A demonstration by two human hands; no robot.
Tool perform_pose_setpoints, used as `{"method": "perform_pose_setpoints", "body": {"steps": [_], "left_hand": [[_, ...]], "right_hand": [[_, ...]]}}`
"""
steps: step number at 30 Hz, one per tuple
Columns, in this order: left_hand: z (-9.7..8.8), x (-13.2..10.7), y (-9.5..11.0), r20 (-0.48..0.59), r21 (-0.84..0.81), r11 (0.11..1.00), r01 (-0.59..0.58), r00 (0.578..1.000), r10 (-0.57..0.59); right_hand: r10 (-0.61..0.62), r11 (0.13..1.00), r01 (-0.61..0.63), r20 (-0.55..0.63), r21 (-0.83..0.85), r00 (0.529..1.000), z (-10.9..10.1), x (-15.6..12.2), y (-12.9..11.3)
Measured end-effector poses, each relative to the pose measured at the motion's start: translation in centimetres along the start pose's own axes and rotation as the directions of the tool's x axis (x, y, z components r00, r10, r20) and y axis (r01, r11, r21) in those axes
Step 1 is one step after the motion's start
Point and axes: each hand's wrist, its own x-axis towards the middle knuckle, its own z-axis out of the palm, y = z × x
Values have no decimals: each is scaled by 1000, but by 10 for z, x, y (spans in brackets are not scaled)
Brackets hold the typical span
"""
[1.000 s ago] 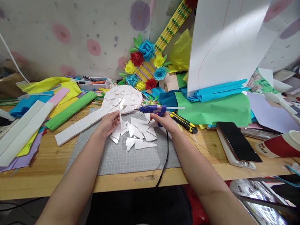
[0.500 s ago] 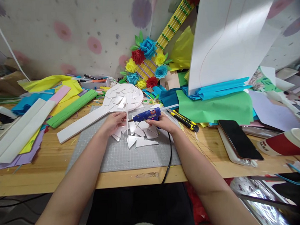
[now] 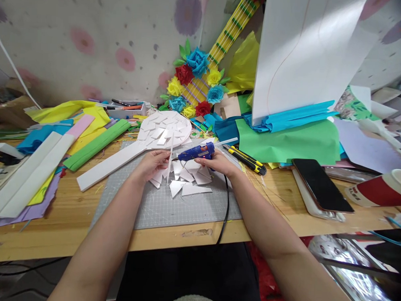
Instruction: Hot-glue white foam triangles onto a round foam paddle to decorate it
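Note:
My left hand [image 3: 151, 164] pinches a thin white foam piece [image 3: 170, 157] upright on its edge, over a pile of white foam shards [image 3: 186, 178] on the grey cutting mat [image 3: 172, 206]. A blue hot glue gun [image 3: 197, 152] sits in my closed right hand [image 3: 216, 163], its nozzle pointing left at the held piece. The gun's black cord [image 3: 225, 213] runs down off the table edge. Just behind my hands lies a white paddle-shaped foam board [image 3: 144, 139] covered with glued shards.
A yellow-black utility knife [image 3: 246, 160] lies right of the glue gun. A phone [image 3: 322, 185] and a red paper cup [image 3: 378, 189] are at the right. Coloured paper sheets, white foam strips [image 3: 28, 173], a paper-flower guitar [image 3: 202, 87] and a large white sheet [image 3: 305, 53] crowd the back.
My right hand swung the glue gun down and left, bringing the nozzle to the upright foam piece. My left hand shifted slightly right with the piece.

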Motion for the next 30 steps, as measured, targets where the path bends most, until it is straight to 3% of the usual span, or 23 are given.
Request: {"method": "perform_pose_setpoints", "body": {"steps": [10,18,30], "left_hand": [[2,-5,1,41,48,999,21,999,-23],[-3,-3,-2,135,79,996,29,990,-40],[-4,-3,-1,209,118,992,42,976,-66]], "right_hand": [[-32,999,31,-65,-24,997,-2,7,13],[-19,999,24,-137,33,990,-3,8,12],[-3,1000,-5,-247,-29,969,-7,11,16]]}}
